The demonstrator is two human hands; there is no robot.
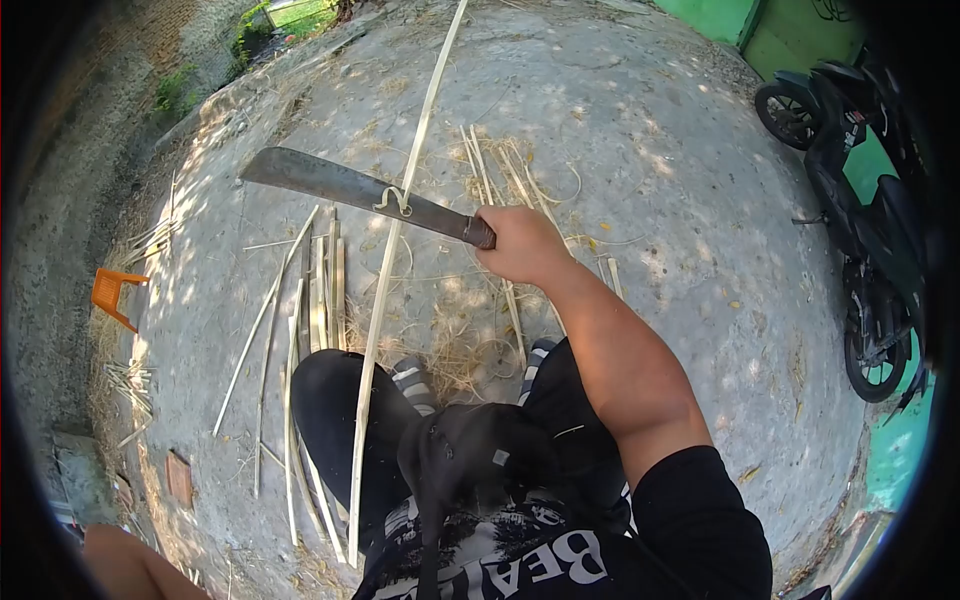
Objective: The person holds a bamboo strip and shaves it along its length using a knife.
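Observation:
My right hand (pixel 522 243) is closed around the handle of a machete (pixel 320 180), whose blade points left. A long pale strip (pixel 372 345) runs from the top of the view down past my left knee and meets the blade near its middle. On the blade there lies a thin curled shaving (pixel 394 204). My left hand is not in view. Several cut strips (pixel 320 290) lie on the ground left of the long strip, and more strips (pixel 515 180) lie beyond my right hand.
Thin shavings (pixel 455 345) cover the concrete between my feet. An orange stool (pixel 118 293) stands at the left, near a brick (pixel 179 479). Motorbikes (pixel 850 200) are parked at the right by a green wall. Bare skin (pixel 135 565) shows at the lower left; whose is unclear.

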